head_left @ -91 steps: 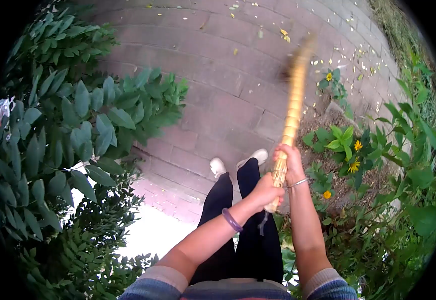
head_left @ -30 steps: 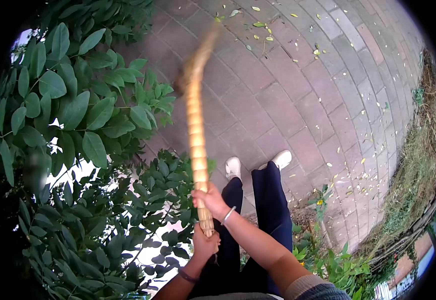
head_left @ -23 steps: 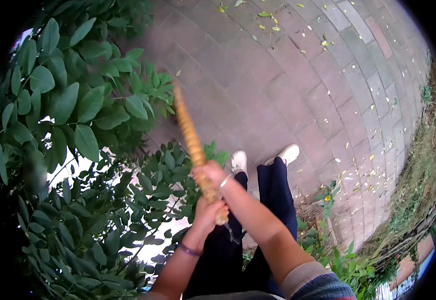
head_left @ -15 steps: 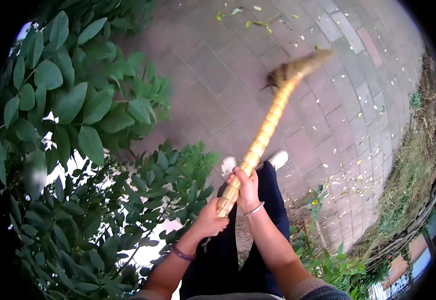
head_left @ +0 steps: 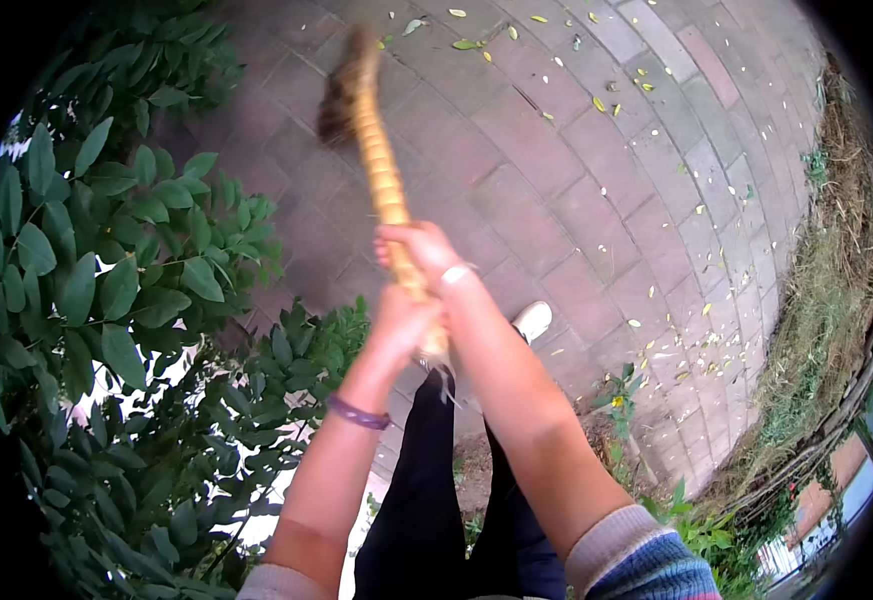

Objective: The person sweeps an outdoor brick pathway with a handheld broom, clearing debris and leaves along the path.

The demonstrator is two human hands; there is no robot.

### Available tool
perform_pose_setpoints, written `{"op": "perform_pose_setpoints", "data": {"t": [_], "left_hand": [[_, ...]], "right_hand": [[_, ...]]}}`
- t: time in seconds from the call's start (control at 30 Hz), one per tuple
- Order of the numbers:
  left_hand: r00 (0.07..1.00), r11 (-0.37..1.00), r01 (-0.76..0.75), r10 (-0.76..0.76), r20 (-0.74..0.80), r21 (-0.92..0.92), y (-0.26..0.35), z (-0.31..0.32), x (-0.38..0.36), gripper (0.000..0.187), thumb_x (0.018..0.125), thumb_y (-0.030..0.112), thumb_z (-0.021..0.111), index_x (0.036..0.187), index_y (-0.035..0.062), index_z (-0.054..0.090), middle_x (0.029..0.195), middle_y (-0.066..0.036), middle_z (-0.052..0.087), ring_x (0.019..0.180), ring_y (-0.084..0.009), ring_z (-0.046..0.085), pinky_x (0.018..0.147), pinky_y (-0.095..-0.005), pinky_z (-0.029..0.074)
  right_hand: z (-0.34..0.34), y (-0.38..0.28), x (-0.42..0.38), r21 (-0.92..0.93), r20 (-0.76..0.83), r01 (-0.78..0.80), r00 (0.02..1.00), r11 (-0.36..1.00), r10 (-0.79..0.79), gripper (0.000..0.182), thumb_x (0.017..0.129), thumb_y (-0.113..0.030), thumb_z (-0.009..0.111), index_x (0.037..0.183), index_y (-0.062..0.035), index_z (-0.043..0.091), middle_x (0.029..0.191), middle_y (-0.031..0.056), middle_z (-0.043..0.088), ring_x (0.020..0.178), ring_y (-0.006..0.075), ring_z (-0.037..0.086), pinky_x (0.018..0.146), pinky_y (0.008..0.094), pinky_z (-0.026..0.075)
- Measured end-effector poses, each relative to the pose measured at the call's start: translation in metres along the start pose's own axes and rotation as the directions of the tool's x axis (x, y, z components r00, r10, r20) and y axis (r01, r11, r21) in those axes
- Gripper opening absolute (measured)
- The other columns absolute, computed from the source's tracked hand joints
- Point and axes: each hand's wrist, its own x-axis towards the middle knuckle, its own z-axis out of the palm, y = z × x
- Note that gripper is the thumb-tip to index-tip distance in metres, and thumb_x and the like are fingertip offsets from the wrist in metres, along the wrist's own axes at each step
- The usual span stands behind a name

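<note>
Because the brown end of the broom (head_left: 378,165) looks so blurry, I can't tell if its bristles (head_left: 344,92) touch the bricks (head_left: 541,235) or float just over them. From where I stand, both hands are wrapped around the yellow handle: the right hand (head_left: 419,250) is higher up, and the left hand (head_left: 403,318) squeezes it near the bottom end, just below. The broom points away from the person, over the path, and its bristles are near the bushes (head_left: 121,295). If it went too far that way, I think the bristles could catch in the twigs and tug the handle sideways. The hands are very close together, so a hard bump might twist the broom, since they don't have much to push against each other with. Thin strings (head_left: 445,382) hang from the bottom end, and they could get tangled around a finger. A big, fast swing might make the yellow leaves (head_left: 598,103) fly all over. If the broom came back low, it could bonk the white shoe (head_left: 532,320), or bend the little plant with the yellow flower (head_left: 617,401), because both are near the person's legs (head_left: 426,480).
</note>
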Motion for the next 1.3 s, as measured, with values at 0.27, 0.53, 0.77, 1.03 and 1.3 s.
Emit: {"op": "perform_pose_setpoints", "data": {"t": [0.27, 0.53, 0.77, 1.03, 1.3], "left_hand": [[0.831, 0.811, -0.036, -0.300, 0.468, 0.584, 0.026, 0.080, -0.063, 0.031, 0.065, 0.000, 0.058, 0.092, -0.0038, 0.043, 0.062, -0.010, 0.054, 0.049, -0.0189, 0.058, 0.043, -0.0309, 0.046], [0.970, 0.989, 0.057, -0.088, 0.225, 0.139, 0.016, 0.061, -0.128, 0.034, 0.068, -0.004, 0.059, 0.097, 0.0025, 0.042, 0.070, -0.007, 0.052, 0.052, -0.0146, 0.056, 0.046, -0.0271, 0.047], [0.987, 0.880, -0.097, 0.023, -0.162, -0.464, 0.102, 0.051, -0.034, 0.015, 0.075, -0.002, 0.047, 0.090, -0.0019, 0.050, 0.073, -0.006, 0.056, 0.057, -0.0163, 0.057, 0.051, -0.0285, 0.047], [0.982, 0.993, 0.058, -0.076, 0.174, 0.105, 0.165, 0.015, 0.032, 0.022, 0.070, 0.007, 0.060, 0.087, -0.0035, 0.050, 0.069, -0.010, 0.059, 0.058, -0.0187, 0.060, 0.054, -0.0292, 0.050], [0.902, 0.781, -0.204, -0.083, 0.423, 0.590, 0.282, -0.019, 0.035, 0.035, 0.063, 0.011, 0.063, 0.089, -0.0003, 0.043, 0.070, -0.018, 0.058, 0.058, -0.0290, 0.058, 0.050, -0.0373, 0.045]], "right_hand": [[-0.059, -0.025, -0.194, 0.192, -0.743, 0.545, 0.624, 0.816, -0.242, 0.013, 0.079, -0.008, 0.058, 0.082, -0.0018, 0.047, 0.066, 0.0055, 0.051, 0.055, 0.0137, 0.051, 0.050, 0.0254, 0.046], [0.015, -0.057, -0.198, 0.013, -0.481, 0.319, 0.833, 0.948, -0.274, 0.024, 0.077, -0.003, 0.061, 0.090, -0.0036, 0.041, 0.070, 0.0052, 0.052, 0.054, 0.0132, 0.054, 0.049, 0.0255, 0.048], [0.075, -0.119, -0.017, -0.373, 0.057, -0.186, 0.973, 0.909, 0.222, 0.017, 0.077, -0.010, 0.064, 0.080, 0.0029, 0.053, 0.065, 0.0045, 0.055, 0.052, 0.0131, 0.055, 0.048, 0.0253, 0.047], [0.075, -0.168, 0.007, -0.004, -0.265, -0.091, 0.960, 0.996, 0.087, 0.023, 0.080, -0.012, 0.059, 0.096, 0.0034, 0.051, 0.079, 0.0092, 0.059, 0.061, 0.0155, 0.057, 0.056, 0.0262, 0.050], [0.124, -0.220, -0.033, 0.273, -0.725, 0.507, 0.667, 0.818, -0.172, 0.019, 0.079, 0.000, 0.059, 0.090, -0.0050, 0.045, 0.070, 0.0046, 0.051, 0.057, 0.0142, 0.051, 0.052, 0.0269, 0.046]]}}
